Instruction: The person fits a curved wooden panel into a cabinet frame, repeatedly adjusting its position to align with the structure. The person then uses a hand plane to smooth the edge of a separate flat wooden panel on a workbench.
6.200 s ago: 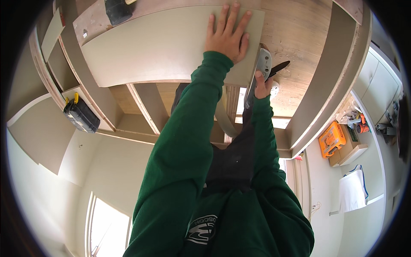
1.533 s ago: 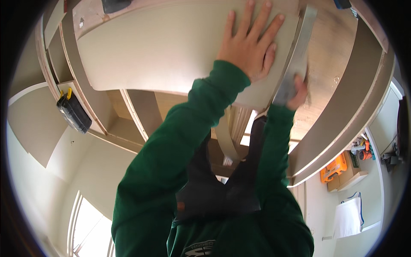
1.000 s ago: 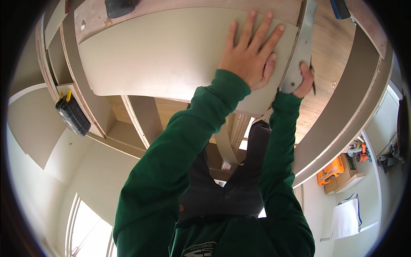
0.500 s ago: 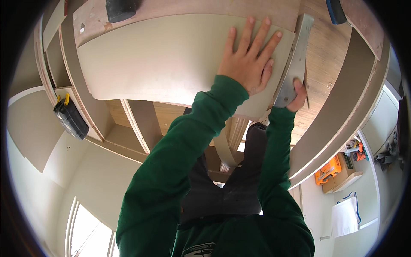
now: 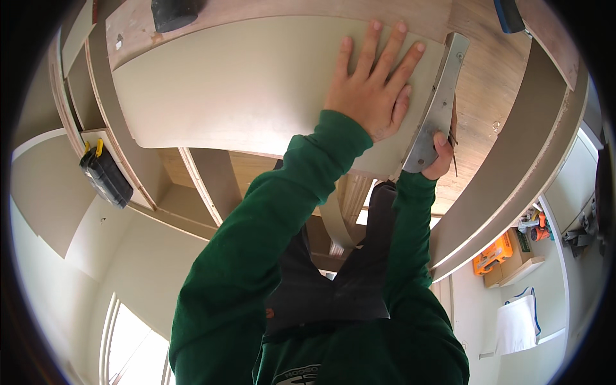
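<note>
A pale cream panel [image 5: 224,83] with a curved outline lies before me over a wooden frame. My left hand [image 5: 371,86] rests on it, palm down, fingers spread. Along the panel's right edge lies what looks like a silver metal hand plane [image 5: 437,106], its long side facing up with small round marks on it. My right hand [image 5: 439,159] grips its near end, the thumb on top and the other fingers hidden beneath. A thin dark strip [image 5: 455,157] sticks out beside that hand.
A dark block-like object [image 5: 174,14] sits on the reddish board [image 5: 269,8] beyond the panel. A blue-handled tool [image 5: 508,16] lies at upper right. Curved frame walls [image 5: 507,167] rise on the right. A black case with yellow latches [image 5: 106,174] stands left; an orange case [image 5: 493,253] is lower right.
My right hand has drawn the hand plane slightly toward me along the panel's right edge. My left hand stays flat in the same place on the panel.
</note>
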`<state>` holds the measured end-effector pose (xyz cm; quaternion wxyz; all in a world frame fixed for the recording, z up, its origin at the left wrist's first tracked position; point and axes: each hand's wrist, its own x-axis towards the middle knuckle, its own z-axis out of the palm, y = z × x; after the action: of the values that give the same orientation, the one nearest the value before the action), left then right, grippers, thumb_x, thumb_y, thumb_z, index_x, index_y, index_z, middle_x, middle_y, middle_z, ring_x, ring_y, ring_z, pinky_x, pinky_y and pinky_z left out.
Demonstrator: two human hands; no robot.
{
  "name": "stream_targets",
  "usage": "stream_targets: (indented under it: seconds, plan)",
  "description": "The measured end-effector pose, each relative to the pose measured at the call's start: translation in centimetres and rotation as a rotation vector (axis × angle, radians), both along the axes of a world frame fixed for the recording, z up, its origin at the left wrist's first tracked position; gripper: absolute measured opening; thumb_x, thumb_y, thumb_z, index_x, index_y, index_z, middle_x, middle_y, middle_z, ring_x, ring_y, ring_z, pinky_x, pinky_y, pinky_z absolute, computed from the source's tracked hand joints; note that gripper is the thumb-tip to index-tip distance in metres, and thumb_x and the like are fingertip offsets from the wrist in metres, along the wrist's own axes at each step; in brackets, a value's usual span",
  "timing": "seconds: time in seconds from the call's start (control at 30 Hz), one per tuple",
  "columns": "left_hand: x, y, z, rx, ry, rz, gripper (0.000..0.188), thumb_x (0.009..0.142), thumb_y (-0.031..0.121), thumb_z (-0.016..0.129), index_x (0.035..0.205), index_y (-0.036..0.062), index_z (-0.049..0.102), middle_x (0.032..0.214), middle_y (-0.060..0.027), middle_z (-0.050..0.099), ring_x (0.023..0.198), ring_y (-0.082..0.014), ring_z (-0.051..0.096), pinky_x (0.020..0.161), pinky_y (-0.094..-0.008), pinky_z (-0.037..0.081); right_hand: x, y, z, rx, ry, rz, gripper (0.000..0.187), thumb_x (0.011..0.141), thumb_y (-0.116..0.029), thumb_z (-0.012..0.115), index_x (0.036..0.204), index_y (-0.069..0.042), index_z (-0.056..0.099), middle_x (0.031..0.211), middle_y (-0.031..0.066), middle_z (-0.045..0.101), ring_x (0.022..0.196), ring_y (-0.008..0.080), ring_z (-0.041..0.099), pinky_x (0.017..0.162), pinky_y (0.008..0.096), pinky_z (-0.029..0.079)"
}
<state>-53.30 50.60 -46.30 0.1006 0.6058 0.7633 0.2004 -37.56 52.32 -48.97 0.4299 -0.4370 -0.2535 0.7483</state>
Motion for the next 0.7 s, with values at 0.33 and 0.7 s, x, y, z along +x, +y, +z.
stream_targets:
  seconds: [0.33,0.7]
  plan:
    - [0.1,0.0,0.1,-0.106,0.026,-0.046,0.061,0.092,0.030,0.046,0.150,0.0150,0.035,0.158,-0.0145,0.026,0.144,-0.0401,0.023,0.111,-0.0621,0.022,-0.2,0.1,0.1,-0.039,0.017,-0.008,0.094,0.071,-0.032,0.065,0.149,0.004,0.027,0.140,0.0253,0.045,0.124,0.0336,0.051,0.105,0.0413,0.041]
    - [-0.1,-0.1,-0.6,0.006,-0.004,-0.023,0.059,0.089,0.029,0.050,0.146,0.0193,0.041,0.157,-0.0123,0.029,0.143,-0.0391,0.026,0.108,-0.0641,0.025,-3.2,5.6,-0.4,-0.011,0.033,-0.101,0.055,0.084,-0.030,0.052,0.126,0.006,0.053,0.115,0.0193,0.064,0.103,0.0284,0.064,0.093,0.0366,0.050]
